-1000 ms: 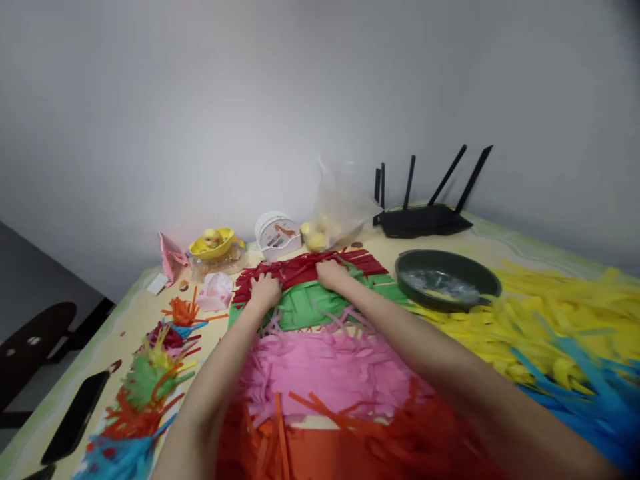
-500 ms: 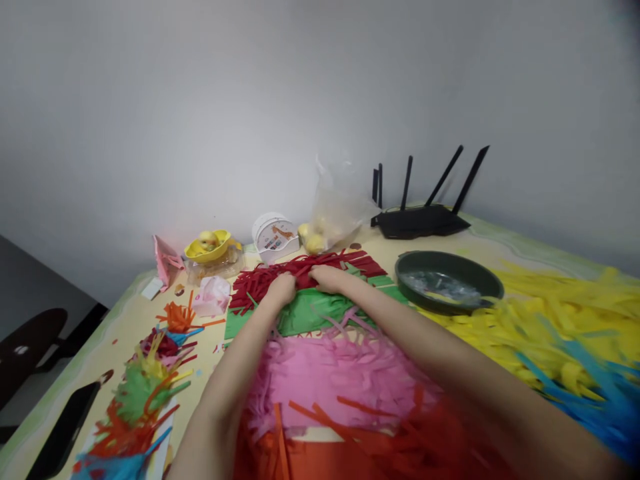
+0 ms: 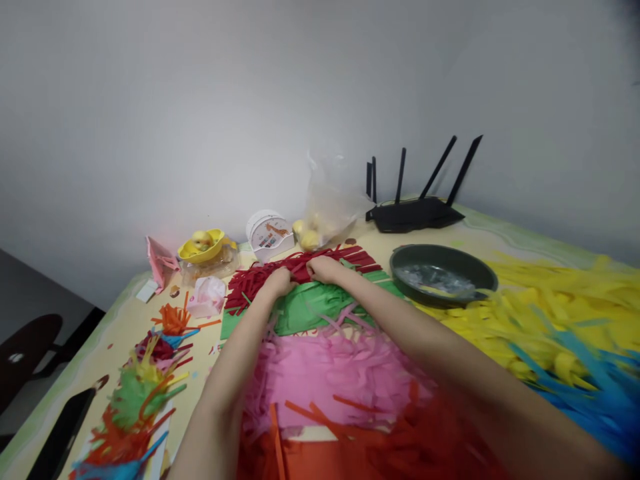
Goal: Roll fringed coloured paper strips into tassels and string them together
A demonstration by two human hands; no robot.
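Note:
Both of my hands reach across the table to a strip of dark red fringed paper (image 3: 260, 275). My left hand (image 3: 281, 283) is closed on its near edge, with the fingertips partly hidden. Just right of it, my right hand (image 3: 323, 269) is curled onto the same red paper, thumb side toward the left hand. Below the hands lies green fringed paper (image 3: 310, 307), its middle puffed up. Nearer to me are pink fringed paper (image 3: 325, 380) and orange-red fringed paper (image 3: 310, 460), partly under my forearms.
A dark green bowl (image 3: 400, 283) with clear plastic inside stands at right, beside yellow fringe (image 3: 565, 300) and blue fringe (image 3: 600, 393). Behind are a black router (image 3: 417, 217), a clear bag (image 3: 330, 207) and a white giraffe holder (image 3: 270, 237). Small colourful fringe bunches (image 3: 133, 393) and a black phone (image 3: 63, 433) lie left.
The view has shifted slightly, so everything sits a little further left and higher. My hands stay at the red paper, the left one a touch lower relative to it.

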